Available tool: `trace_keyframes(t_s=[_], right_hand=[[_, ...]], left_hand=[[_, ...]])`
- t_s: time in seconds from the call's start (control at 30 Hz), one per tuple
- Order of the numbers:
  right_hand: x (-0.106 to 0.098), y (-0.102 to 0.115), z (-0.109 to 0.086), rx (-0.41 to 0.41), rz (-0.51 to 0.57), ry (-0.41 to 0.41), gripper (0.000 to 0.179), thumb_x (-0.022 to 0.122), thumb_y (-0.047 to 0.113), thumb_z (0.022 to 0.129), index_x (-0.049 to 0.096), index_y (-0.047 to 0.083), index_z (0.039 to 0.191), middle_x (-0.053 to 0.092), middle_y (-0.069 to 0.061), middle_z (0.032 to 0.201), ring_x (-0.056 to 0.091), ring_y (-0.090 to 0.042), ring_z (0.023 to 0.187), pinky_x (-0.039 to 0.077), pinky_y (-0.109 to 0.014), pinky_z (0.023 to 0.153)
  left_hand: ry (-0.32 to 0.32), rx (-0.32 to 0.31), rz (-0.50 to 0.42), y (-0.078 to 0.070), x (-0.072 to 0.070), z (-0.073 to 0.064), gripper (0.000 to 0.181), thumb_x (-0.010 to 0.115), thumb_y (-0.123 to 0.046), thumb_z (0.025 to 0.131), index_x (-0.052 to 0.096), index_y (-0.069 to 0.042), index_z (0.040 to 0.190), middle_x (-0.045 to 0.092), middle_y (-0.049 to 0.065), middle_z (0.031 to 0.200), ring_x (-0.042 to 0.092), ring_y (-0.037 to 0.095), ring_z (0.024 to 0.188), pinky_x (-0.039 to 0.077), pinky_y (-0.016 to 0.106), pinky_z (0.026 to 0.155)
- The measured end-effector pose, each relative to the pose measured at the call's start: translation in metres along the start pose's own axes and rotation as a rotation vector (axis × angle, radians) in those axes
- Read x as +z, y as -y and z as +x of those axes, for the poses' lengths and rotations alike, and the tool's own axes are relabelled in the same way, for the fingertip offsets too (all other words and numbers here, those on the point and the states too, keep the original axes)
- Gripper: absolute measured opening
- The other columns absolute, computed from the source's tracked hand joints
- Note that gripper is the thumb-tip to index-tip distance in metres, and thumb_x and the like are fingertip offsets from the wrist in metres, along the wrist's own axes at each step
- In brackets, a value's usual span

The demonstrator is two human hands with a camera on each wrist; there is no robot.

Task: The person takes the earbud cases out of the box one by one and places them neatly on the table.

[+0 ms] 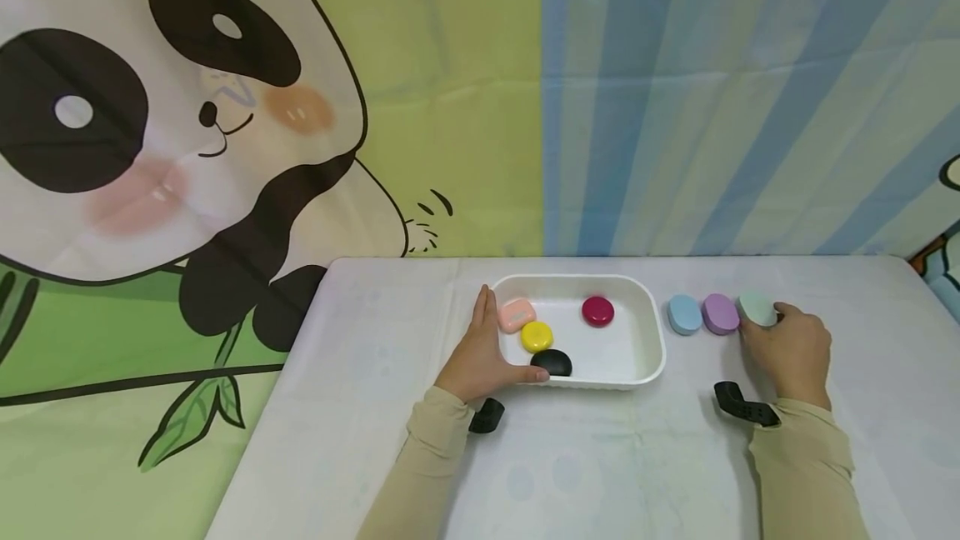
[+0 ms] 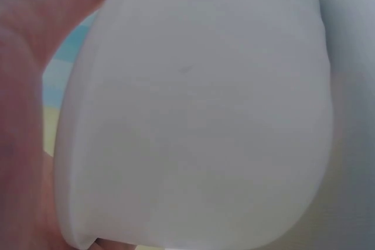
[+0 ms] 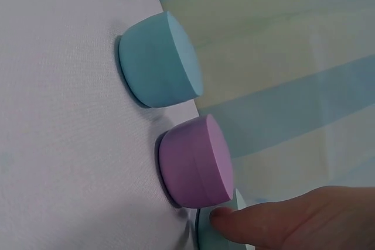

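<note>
My left hand [image 1: 482, 358] grips the left end of a white oblong tray [image 1: 611, 357], thumb along the front rim and fingers at the far left corner. Its white outer wall [image 2: 199, 109] fills the left wrist view. Inside sit a pink rounded piece [image 1: 516, 316], a yellow one [image 1: 536, 337], a black one [image 1: 552, 362] and a crimson one [image 1: 597, 312]. Right of the tray, my right hand [image 1: 793, 355] holds a small mint-green round pot [image 1: 756, 307] between thumb and fingers. In the right wrist view the thumb [image 3: 258, 222] presses its side, and much of the pot is hidden.
A purple round pot [image 1: 721, 314] stands close beside the mint-green one, with a light blue pot [image 1: 684, 315] to its left. White cloth covers the table [image 1: 585, 473]. Behind its far edge hangs a printed panda backdrop [image 1: 450, 132].
</note>
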State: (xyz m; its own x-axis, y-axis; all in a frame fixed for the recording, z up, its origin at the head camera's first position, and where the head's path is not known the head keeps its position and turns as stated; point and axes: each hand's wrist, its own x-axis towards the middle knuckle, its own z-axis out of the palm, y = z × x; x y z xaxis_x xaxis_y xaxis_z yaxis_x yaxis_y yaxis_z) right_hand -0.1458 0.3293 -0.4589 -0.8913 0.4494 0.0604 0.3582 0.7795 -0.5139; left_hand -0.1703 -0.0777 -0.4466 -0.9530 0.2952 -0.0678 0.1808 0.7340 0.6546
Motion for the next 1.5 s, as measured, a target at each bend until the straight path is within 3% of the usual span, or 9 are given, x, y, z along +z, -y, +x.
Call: trace_keyframes(t_s=[0.53, 0.77, 1.27, 1.5], right_hand=[[-0.012, 0.015, -0.002, 0.039, 0.015, 0.016, 0.066, 0.061, 0.026, 0.087, 0.037, -0.015, 0.132, 0.046, -0.038, 0.118, 0.035, -0.055, 0.109, 0.027, -0.060, 0.090], [-0.018, 0.037, -0.012, -0.064, 0.057, -0.036, 0.057, 0.057, 0.023, 0.087, 0.043, -0.013, 0.129, 0.049, -0.036, 0.116, 0.036, -0.055, 0.110, 0.026, -0.060, 0.092], [-0.008, 0.077, -0.025, -0.150, 0.120, -0.051, 0.052, 0.059, 0.020, 0.085, 0.049, -0.008, 0.127, 0.047, -0.036, 0.119, 0.036, -0.057, 0.109, 0.032, -0.064, 0.085], [0.008, 0.099, -0.036, -0.335, 0.124, -0.100, 0.045, 0.066, 0.013, 0.081, 0.056, -0.009, 0.119, 0.053, -0.036, 0.109, 0.044, -0.053, 0.101, 0.036, -0.061, 0.082]], left_hand=[[0.016, -0.010, 0.017, -0.001, -0.001, 0.001, 0.142, 0.076, -0.070, 0.050, -0.009, -0.013, 0.148, -0.016, -0.003, 0.154, 0.024, 0.026, 0.137, 0.035, 0.039, 0.103], [0.008, 0.009, 0.005, 0.000, -0.001, 0.002, 0.142, 0.077, -0.068, 0.050, -0.006, -0.010, 0.149, -0.014, 0.000, 0.155, 0.024, 0.027, 0.137, 0.036, 0.040, 0.102], [0.003, -0.008, 0.003, 0.000, -0.002, -0.002, 0.142, 0.078, -0.068, 0.050, -0.007, -0.011, 0.149, -0.013, 0.000, 0.155, 0.023, 0.027, 0.137, 0.035, 0.039, 0.103], [0.005, 0.005, -0.005, -0.002, -0.002, 0.000, 0.142, 0.079, -0.066, 0.050, -0.006, -0.010, 0.149, -0.014, 0.000, 0.155, 0.021, 0.025, 0.138, 0.034, 0.039, 0.103]])
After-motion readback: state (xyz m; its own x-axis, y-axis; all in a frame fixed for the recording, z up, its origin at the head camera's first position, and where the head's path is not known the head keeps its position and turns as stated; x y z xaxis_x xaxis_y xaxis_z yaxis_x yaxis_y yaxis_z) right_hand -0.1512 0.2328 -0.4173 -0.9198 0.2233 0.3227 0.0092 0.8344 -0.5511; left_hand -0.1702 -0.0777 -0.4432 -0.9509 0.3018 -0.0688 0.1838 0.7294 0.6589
